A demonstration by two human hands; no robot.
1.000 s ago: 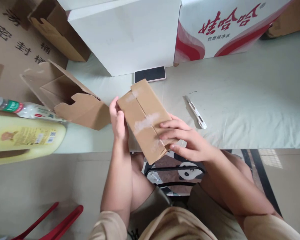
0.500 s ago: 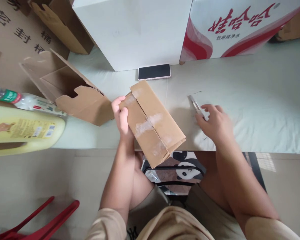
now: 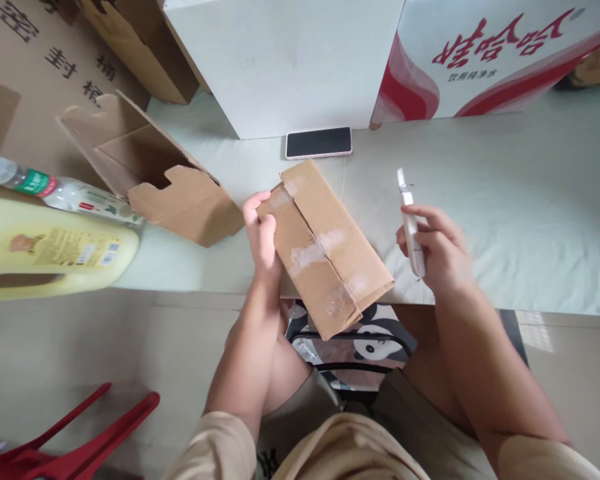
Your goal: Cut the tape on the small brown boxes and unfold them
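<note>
Left hand [image 3: 261, 230] grips the taped box [image 3: 325, 247] by its left edge, fingers clamped on it, box half off the table [image 3: 505, 200]. Right hand [image 3: 437, 250] is closed round a white knife [image 3: 411, 223], held just right of the box, w/ tip pointing away.

Matt brown cardboard box [image 3: 325, 250] – glossy tape; smooth white plastic cutter [image 3: 411, 227]

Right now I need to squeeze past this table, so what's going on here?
A seated person steadies a taped cardboard box at the table's near edge with the left hand. The right hand holds a white utility knife beside the box, apart from it. The tape looks unbroken. A phone lies just behind the box, and an opened carton sits to its left.
</note>
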